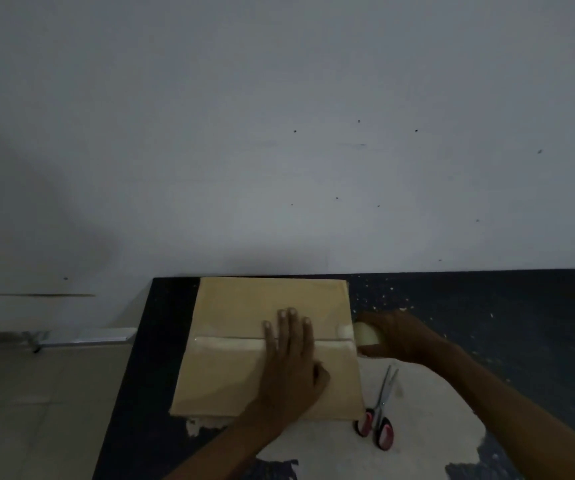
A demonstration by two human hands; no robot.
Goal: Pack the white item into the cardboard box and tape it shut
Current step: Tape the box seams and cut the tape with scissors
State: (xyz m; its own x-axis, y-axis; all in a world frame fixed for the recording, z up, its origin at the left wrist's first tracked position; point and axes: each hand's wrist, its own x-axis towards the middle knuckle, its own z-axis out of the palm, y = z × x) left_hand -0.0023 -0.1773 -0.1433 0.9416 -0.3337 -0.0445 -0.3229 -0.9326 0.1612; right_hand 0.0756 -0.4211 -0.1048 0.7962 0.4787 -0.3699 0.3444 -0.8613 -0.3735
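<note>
Left hand (289,362): fingers (291,327) straight, slightly spread, flat on the top of the box (230,379), pressing across the centre seam. Thumb out to the right side, also flat. Palm down; forearm comes in from the lower edge at an angle.

Under the fingertips runs the tape strip (230,342), laid along the seam from the far left edge of the lid, beneath the fingers, to the right edge.

Right hand (404,336): curled round the tape roll (367,335), just off the box's right edge, level with the seam. Exact finger placement is too dark to tell; the thumb seems to sit below the roll. Arm reaches in from the lower right.

White item: not visible. Flaps are closed, so it is probably inside the box under the left palm.

Progress, judged: packing done, flaps shut, one strip across the seam. The strip looks uncut from the roll. Left to do: cut it, smooth the end down the side, maybe more strips.

Scissors (381,410) lie on the table (487,306), near the left wrist, below the right hand, untouched.
</note>
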